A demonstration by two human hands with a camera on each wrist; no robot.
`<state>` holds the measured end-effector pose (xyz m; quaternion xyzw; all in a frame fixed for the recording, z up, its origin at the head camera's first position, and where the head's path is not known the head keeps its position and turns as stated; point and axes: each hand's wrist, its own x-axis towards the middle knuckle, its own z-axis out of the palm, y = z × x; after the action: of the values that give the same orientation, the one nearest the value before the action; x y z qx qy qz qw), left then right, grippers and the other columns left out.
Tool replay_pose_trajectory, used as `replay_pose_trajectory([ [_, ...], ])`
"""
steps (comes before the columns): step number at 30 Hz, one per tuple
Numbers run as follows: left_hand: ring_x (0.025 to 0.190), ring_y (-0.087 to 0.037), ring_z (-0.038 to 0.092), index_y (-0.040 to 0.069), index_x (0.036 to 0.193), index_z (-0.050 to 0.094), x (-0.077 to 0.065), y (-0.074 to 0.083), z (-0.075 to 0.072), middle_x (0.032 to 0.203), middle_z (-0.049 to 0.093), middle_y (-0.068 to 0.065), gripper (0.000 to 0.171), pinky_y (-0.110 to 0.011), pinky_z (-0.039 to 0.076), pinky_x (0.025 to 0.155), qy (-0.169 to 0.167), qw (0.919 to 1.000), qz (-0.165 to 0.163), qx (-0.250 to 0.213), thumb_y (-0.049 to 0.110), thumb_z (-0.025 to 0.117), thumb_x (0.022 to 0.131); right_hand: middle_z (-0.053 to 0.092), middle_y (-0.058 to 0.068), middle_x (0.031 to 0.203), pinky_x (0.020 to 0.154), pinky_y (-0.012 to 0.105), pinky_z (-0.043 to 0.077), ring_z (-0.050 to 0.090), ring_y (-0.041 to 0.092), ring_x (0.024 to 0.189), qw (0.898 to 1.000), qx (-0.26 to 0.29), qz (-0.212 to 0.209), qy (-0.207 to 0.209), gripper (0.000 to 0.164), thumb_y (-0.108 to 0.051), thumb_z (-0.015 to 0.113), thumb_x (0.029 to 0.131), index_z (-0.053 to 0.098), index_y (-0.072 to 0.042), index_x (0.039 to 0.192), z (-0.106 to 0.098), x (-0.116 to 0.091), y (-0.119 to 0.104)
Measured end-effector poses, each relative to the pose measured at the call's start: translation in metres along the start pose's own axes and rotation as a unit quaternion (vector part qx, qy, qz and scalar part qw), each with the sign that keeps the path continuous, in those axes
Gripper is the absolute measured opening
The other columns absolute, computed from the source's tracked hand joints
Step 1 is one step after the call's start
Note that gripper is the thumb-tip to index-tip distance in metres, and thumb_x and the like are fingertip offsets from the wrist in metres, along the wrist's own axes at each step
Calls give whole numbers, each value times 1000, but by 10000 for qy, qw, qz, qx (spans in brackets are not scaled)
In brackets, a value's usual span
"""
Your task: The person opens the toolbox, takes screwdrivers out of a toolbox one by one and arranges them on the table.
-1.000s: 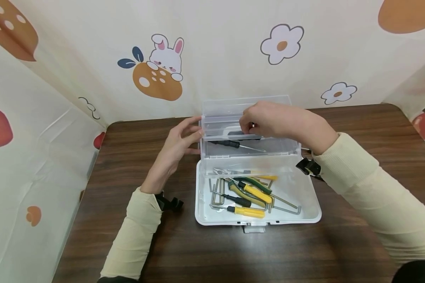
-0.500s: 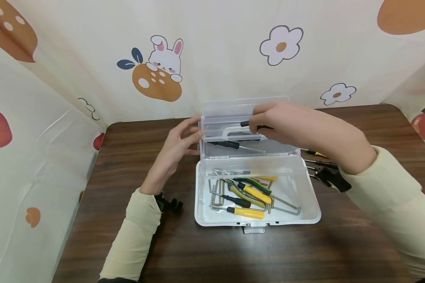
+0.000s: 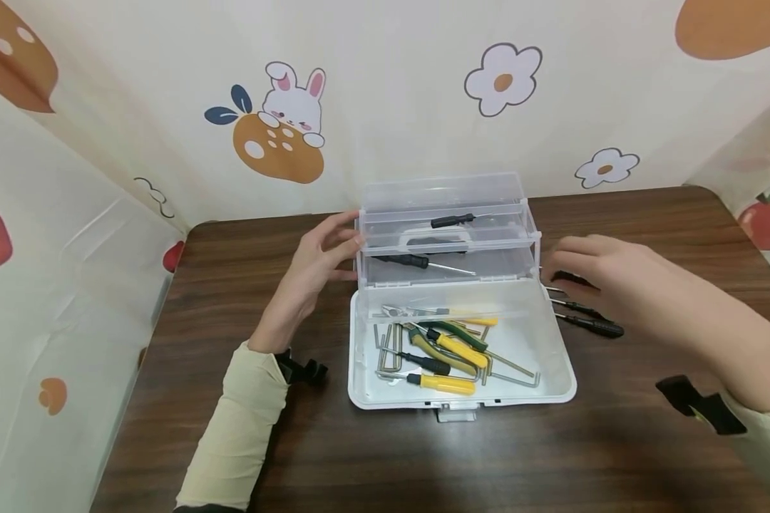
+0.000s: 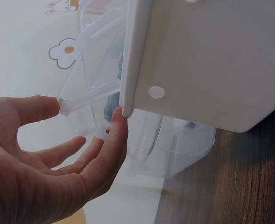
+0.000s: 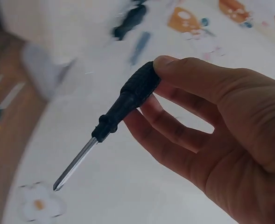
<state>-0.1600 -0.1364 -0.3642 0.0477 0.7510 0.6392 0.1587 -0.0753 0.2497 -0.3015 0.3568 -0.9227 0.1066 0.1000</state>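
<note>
An opened white toolbox (image 3: 539, 385) with raised clear trays (image 3: 507, 235) stands on the table. My left hand (image 3: 314, 260) holds the left end of the trays; in the left wrist view its fingers (image 4: 111, 144) touch the clear tray and a white panel. My right hand (image 3: 606, 278) hovers right of the toolbox. In the right wrist view it holds a screwdriver (image 5: 135, 91) by its black handle, the cross tip pointing away; the head view mostly hides it. A small black screwdriver (image 3: 452, 220) lies in the upper tray. Another black-handled screwdriver (image 3: 413, 261) lies lower.
Yellow-handled screwdrivers (image 3: 445, 384), pliers (image 3: 436, 349) and several hex keys (image 3: 516, 381) lie in the toolbox base. More black-handled screwdrivers (image 3: 593, 325) lie on the table to its right. A patterned white sheet (image 3: 398, 100) rises behind the wooden table (image 3: 308, 449).
My right hand has moved from above the upper tray to the right of the toolbox. A small black screwdriver now shows uncovered in that tray. My left hand has stayed on the tray end.
</note>
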Motion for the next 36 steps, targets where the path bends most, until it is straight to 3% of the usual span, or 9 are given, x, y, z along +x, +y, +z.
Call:
replay_pose_trajectory([
  [5,113,-29,67,19,155,50,-2,1,-1,141,59,-20,51,-39,67,82,22,10000,-2,8,23,62,105,67,-11,93,60,23,53,60,6,75,9997,46,127,205,48,5,94,59,72,-22,91,28,-35,16],
  [7,114,-29,67,19,155,49,-2,2,-1,140,60,-18,51,-39,67,82,23,10000,0,19,23,62,105,67,-13,92,61,24,53,60,6,75,9995,73,275,140,48,4,95,58,71,-24,90,40,-48,19],
  [11,114,-29,67,19,155,50,-3,1,-1,139,60,-17,52,-40,67,82,26,10000,14,8,24,62,105,65,-17,92,62,30,55,60,2,77,9981,190,564,-171,46,2,94,63,71,-28,88,57,-68,23],
  [14,114,-30,67,19,155,49,-2,1,-2,140,59,-19,52,-40,67,82,16,10000,20,-34,23,62,105,63,-17,90,60,28,53,57,-1,76,9977,319,528,-271,40,-1,91,70,70,-29,88,68,-78,26],
  [18,113,-29,66,19,155,49,-2,2,-1,143,57,-23,52,-39,67,82,7,10000,9,-90,23,62,105,61,-16,87,59,29,51,55,0,75,9982,339,417,-275,43,0,93,67,69,-30,86,80,-85,28],
  [20,113,-28,66,18,155,49,-1,1,-1,144,56,-25,52,-39,67,82,8,10000,9,-80,23,62,105,59,-16,86,57,31,51,55,1,75,9980,309,458,-312,47,3,94,61,69,-29,84,84,-86,27],
  [32,113,-28,66,18,155,49,0,1,0,142,58,-22,52,-39,67,82,-21,10000,12,-91,22,62,105,60,-10,86,57,35,53,56,8,74,9970,188,584,-476,41,3,93,64,70,-22,86,88,-87,25],
  [36,113,-28,66,19,155,49,-1,1,0,138,60,-19,51,-40,67,81,-4,10000,10,-99,21,62,106,63,-9,90,60,37,55,61,12,77,9984,224,461,-237,45,4,94,60,71,-21,89,85,-86,27],
])
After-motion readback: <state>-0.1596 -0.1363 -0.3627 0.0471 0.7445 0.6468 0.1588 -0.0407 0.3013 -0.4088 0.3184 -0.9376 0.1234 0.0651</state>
